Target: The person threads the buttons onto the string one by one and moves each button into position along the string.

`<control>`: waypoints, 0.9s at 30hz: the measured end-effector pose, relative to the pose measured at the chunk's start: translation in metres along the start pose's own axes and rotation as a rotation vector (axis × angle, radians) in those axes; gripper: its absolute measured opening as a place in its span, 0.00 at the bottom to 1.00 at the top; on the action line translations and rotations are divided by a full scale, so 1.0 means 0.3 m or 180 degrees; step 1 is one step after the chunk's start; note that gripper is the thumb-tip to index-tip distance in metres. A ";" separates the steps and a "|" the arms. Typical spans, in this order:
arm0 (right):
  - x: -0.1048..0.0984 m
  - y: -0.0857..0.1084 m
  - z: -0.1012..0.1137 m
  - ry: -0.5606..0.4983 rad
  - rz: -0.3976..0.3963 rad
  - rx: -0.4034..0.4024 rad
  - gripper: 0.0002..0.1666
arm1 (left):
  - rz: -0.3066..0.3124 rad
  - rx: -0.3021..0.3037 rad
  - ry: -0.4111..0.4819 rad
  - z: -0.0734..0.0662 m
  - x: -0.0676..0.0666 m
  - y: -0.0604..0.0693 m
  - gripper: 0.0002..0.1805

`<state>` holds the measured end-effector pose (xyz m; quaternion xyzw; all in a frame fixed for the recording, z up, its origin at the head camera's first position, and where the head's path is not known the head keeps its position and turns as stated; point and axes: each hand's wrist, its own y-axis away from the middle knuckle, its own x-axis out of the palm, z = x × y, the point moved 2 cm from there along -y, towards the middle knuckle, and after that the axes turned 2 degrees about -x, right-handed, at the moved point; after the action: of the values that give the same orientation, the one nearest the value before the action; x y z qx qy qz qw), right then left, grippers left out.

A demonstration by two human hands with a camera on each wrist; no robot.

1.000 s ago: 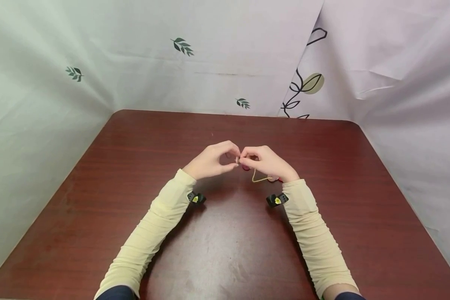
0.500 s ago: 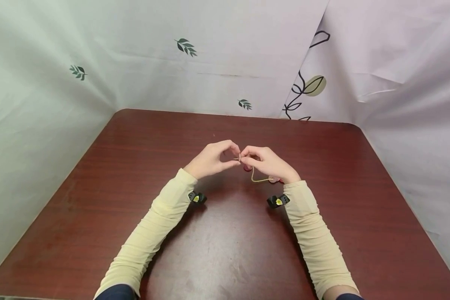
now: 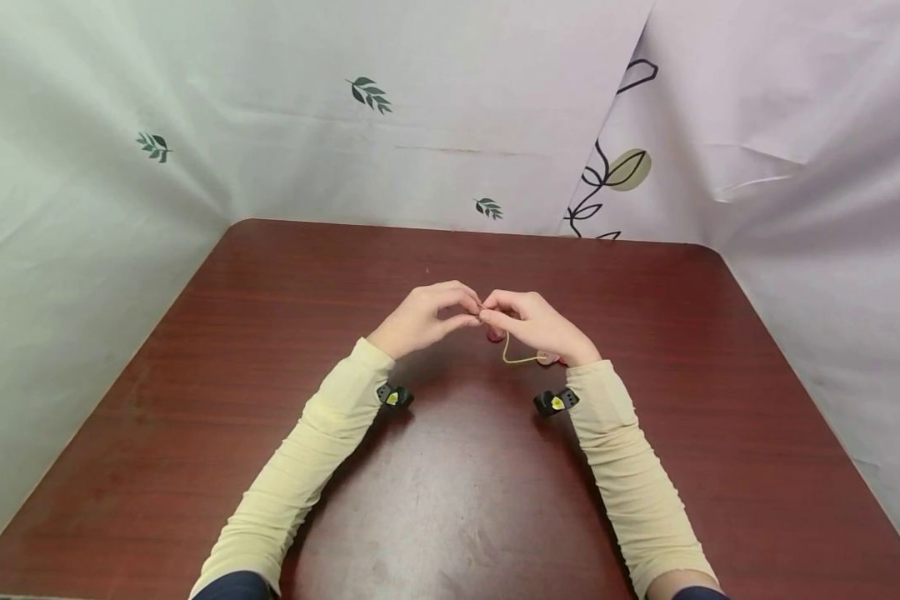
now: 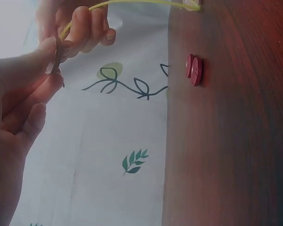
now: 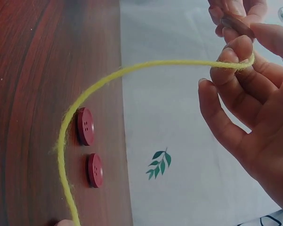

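Observation:
Between the fingertips of both hands is a small brown button [image 5: 238, 27], seen edge-on in the wrist views. My left hand [image 3: 423, 320] pinches it from the left, and my right hand [image 3: 540, 324] pinches it from the right, fingertips nearly meeting. A yellow string [image 5: 146, 64] passes over the right hand's fingers and curves down to a pale pink button [image 3: 547, 357] on the table. Whether the string goes through the brown button is hidden by the fingers.
Two red buttons [image 5: 86, 126] [image 4: 197, 71] stand out on the brown table [image 3: 435, 467] beneath the hands. Part of another red one [image 3: 562, 362] shows beside the right wrist. Pale cloth with leaf prints [image 3: 420, 117] hangs around the table.
The left fingertips have closed in on the button, which now hardly shows between the hands in the head view. Both arms have stayed almost in place.

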<state>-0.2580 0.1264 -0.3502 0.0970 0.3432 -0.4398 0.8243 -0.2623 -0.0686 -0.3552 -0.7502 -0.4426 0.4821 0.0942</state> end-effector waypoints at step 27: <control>-0.027 0.014 -0.017 0.0199 -0.0108 0.0196 0.10 | -0.0035 -0.0242 -0.0176 -0.014 -0.019 -0.001 0.05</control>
<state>-0.2603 0.1367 -0.3493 0.1301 0.3566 -0.4608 0.8022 -0.2598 -0.0717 -0.3491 -0.7372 -0.4671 0.4850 0.0560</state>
